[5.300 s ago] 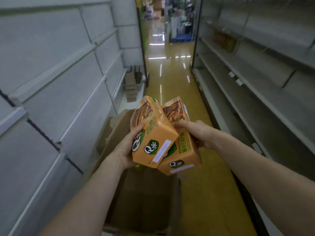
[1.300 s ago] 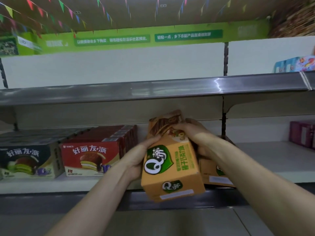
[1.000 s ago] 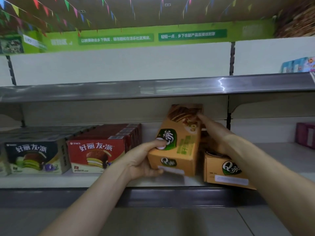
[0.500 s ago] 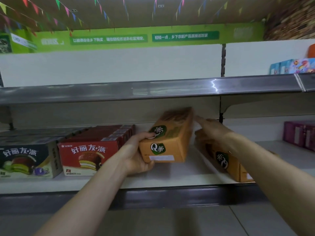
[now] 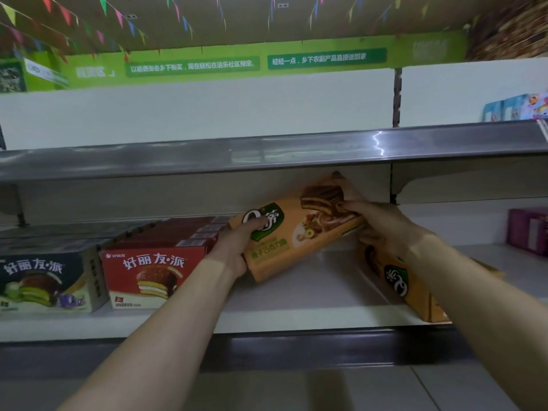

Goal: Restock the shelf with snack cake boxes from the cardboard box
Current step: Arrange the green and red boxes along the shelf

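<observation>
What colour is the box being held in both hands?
Orange box with a green logo, seen in the head view.

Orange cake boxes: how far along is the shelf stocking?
One orange box already sits on the shelf, at the right. A second orange box is tilted above the shelf, held by the left hand and right hand. It still needs setting down; the cardboard box is out of view.
</observation>
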`<state>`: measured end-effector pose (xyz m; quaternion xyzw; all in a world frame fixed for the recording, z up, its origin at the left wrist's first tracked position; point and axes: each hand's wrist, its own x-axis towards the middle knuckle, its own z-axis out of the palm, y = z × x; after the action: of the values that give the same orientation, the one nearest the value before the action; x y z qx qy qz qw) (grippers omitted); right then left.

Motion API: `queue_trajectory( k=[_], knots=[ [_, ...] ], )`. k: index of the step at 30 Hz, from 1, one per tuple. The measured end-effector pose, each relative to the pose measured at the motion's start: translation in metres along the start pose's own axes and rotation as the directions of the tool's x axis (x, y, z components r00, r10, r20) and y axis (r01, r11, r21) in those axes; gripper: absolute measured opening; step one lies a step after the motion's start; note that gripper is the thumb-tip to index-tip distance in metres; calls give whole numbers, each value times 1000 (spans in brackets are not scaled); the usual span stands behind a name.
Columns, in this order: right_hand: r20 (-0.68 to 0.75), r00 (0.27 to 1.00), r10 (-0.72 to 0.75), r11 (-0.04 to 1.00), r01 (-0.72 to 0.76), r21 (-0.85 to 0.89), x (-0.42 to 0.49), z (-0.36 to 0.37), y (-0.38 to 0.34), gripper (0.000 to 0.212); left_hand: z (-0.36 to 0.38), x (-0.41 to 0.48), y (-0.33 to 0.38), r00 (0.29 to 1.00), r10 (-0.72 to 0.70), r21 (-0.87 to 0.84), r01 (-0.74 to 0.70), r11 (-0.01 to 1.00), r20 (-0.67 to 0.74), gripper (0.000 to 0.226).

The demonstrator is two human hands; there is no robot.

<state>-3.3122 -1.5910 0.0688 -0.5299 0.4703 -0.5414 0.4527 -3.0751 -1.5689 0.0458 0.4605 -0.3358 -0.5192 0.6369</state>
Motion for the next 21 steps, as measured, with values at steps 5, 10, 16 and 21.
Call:
queue_trajectory(
  k=[5,10,16,21],
  knots=[
    [124,988,93,808,-2,-589,3,8,5,24,6,21,-2,988,149,298,-132,945,-34,55],
    [77,997,-14,712,64,-699,20,18,21,110,8,32,-7,920,391,661,-312,683,31,66],
    [127,977,-169,358,181,-916,21,31,30,90,11,24,-24,888,385,964,-194,-181,251,89],
    [129,947,-295,275,213,-938,31,42,38,72,16,32,-33,828,503,907,-16,-420,248,77]
  ],
)
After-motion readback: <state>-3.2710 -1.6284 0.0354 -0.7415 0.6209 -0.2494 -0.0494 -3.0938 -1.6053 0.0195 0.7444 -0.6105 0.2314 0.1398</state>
